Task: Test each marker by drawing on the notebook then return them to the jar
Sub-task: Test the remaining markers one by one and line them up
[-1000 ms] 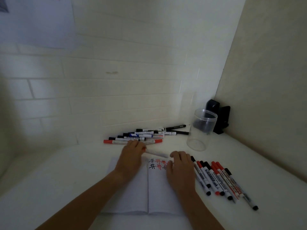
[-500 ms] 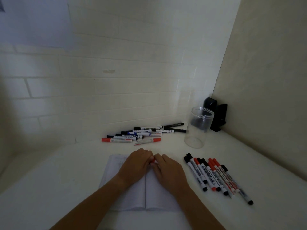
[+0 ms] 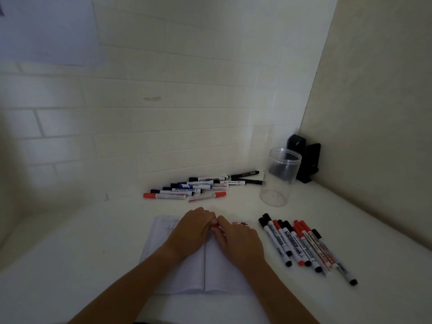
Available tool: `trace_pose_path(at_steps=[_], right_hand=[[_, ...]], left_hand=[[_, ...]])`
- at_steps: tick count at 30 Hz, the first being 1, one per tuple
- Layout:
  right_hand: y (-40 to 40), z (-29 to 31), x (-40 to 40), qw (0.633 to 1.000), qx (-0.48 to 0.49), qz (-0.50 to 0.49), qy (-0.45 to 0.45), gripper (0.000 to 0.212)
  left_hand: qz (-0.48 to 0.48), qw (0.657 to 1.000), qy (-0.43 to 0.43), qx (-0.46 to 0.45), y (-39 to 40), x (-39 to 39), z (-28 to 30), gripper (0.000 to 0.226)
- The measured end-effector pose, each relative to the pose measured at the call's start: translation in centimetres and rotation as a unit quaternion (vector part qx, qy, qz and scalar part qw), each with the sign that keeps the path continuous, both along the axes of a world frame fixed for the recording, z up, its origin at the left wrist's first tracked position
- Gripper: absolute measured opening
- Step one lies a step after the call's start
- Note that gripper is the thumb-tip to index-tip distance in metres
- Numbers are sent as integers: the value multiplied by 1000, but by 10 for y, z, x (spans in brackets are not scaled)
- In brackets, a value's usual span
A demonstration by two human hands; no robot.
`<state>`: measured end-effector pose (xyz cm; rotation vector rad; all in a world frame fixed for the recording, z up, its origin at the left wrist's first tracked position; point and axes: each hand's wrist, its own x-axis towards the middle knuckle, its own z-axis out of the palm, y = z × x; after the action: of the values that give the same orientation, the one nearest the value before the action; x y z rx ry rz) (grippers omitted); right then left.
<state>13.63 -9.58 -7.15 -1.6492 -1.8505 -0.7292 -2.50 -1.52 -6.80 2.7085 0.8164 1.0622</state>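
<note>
An open white notebook (image 3: 182, 274) lies on the table in front of me, with red hash marks near its top right corner. Above its middle, my left hand (image 3: 191, 228) and my right hand (image 3: 240, 239) meet and both grip a red marker (image 3: 215, 228), of which only a small red part shows between the fingers. A clear jar (image 3: 279, 177) stands upright with nothing in it at the back right. One pile of markers (image 3: 194, 188) lies by the wall. A second group of markers (image 3: 301, 242) lies right of the notebook.
A black object (image 3: 306, 157) stands in the corner behind the jar. Tiled wall runs along the back and a plain wall along the right. A sheet of paper (image 3: 46, 26) hangs on the wall at top left.
My left hand drew a red marker back from the pile by the wall to above the notebook. My right hand came over to it, and both hands now hold it.
</note>
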Motion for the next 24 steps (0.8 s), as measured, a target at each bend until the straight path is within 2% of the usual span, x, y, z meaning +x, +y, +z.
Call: trace_pose_path(at_steps=[3, 6, 9, 12, 14, 21, 24], right_hand=[[2, -3, 1, 1000, 8, -25, 8, 40], [3, -3, 2, 999, 17, -44, 11, 45], [1, 1, 0, 997, 17, -68, 26, 44], [-1, 4, -3, 994, 12, -94, 62, 38], [-1, 5, -4, 993, 10, -95, 69, 37], [3, 3, -2, 989, -8, -90, 114, 29], [6, 0, 0, 988, -28, -84, 127, 27]], left_hand=[[-7, 1000, -15, -3, 0, -1, 1, 16], [5, 1000, -27, -2, -1, -2, 3, 17], [54, 997, -63, -2, -2, -2, 6, 19], [124, 983, -130, -29, 2, -4, 10, 2], [150, 975, -146, -70, 8, -6, 13, 14], [138, 971, -33, -192, 42, -6, 19, 14], [127, 967, -11, -222, 50, -2, 28, 16]])
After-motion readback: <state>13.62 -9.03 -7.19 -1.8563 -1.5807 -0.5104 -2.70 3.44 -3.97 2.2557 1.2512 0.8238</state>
